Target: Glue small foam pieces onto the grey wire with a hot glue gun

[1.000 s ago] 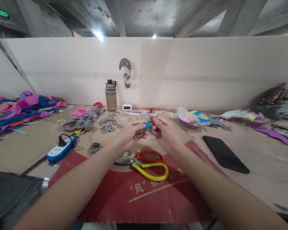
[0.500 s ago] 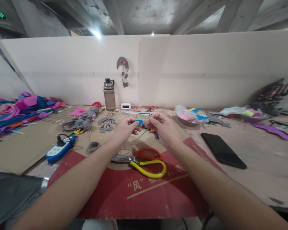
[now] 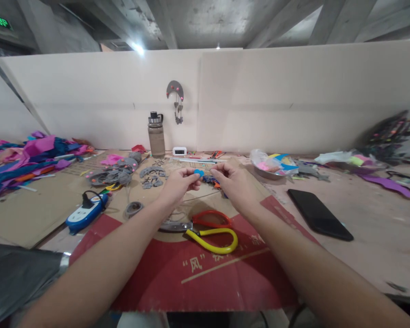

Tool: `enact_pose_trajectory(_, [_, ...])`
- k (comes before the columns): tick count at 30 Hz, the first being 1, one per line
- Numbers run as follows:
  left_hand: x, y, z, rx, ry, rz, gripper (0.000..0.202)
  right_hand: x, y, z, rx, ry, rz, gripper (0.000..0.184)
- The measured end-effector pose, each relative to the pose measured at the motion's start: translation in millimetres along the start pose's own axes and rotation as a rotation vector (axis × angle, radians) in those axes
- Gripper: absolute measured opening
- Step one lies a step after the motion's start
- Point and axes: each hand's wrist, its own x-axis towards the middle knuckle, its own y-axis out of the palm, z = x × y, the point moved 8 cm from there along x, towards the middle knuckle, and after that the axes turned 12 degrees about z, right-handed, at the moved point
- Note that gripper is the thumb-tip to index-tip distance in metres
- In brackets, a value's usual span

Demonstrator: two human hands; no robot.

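A small blue piece point(image 3: 198, 172), rounded at its edge, is pinched between the thumb and forefinger of my left hand point(image 3: 181, 182). My right hand point(image 3: 229, 180) is a little to the right of it, thumb and forefinger pressed together; whatever they may hold is too fine to make out. Below both hands lies a pair of scissors point(image 3: 212, 234) with one red and one yellow handle loop, on a red and brown cardboard sheet point(image 3: 225, 282). Small dark blue and orange bits point(image 3: 212, 181) show between my hands.
Left of my hands lie grey cut pieces point(image 3: 152, 176), a roll of cord point(image 3: 134, 208) and a blue-white power strip point(image 3: 85, 213). A bottle point(image 3: 156, 136) and a small clock point(image 3: 179, 151) stand behind. To the right are a phone point(image 3: 319, 214) and a bowl of scraps point(image 3: 273, 166).
The blue piece in my left hand has turned and shows more of its flat face. My right hand has barely moved. The things on the table lie as before.
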Motion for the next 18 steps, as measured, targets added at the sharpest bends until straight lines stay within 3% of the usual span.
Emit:
enact_pose_trajectory(12, [-5, 2.7, -3, 0.007, -0.032, 0.005, 0.024, -6, -1, 19, -0.391, -0.243, -0.071, 0.013])
enact_pose_trajectory(18, [-4, 5.9, -5, 0.104, 0.009, 0.041, 0.022, -10, 4, 23, -0.434, -0.265, -0.044, 0.012])
